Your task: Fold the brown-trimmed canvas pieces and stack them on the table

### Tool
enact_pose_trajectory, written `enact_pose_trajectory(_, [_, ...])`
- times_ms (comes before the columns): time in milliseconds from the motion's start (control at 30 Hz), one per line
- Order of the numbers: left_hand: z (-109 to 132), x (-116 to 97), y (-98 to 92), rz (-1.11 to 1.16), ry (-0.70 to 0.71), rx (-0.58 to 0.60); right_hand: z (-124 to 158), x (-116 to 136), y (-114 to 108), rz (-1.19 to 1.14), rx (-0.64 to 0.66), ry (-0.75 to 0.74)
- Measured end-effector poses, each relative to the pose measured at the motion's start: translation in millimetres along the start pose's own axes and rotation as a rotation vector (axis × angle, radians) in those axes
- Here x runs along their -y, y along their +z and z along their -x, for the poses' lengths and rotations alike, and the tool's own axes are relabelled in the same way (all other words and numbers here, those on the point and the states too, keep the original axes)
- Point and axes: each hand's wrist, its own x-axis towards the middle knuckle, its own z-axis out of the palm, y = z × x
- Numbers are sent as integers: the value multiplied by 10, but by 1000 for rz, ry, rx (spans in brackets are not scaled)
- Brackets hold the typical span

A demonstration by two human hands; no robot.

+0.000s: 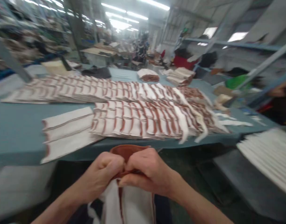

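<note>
My left hand (104, 174) and my right hand (146, 171) are both closed, side by side, on a white fabric piece with a rust-brown cuff (127, 152), held below the near edge of the blue-grey table (16, 130). The white part of the piece (133, 202) hangs down between my forearms. Just beyond my hands, rows of the same white pieces with brown edges (138, 118) lie overlapped on the table. Three white pieces (65, 130) lie apart at the left of the near row.
A longer row of overlapped pieces (87, 88) runs across the table's far half. Small stacks (180, 76) sit at the far right. A pile of white fabric (269, 158) lies on a surface at right. Shelving and other people stand behind, blurred.
</note>
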Motion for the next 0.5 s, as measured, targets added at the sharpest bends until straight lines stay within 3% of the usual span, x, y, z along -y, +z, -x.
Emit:
enact_pose_trajectory(133, [78,199,-95,174,-117,-56,-6,-146,96,-150,-18,-14])
enact_pose_trajectory(300, [155,238,-200,277,-140,45,-70,-194,170,-245,29,-8])
enact_pose_trajectory(500, [114,261,-339,228,-88,65,-97,-219,110,-578,196,278])
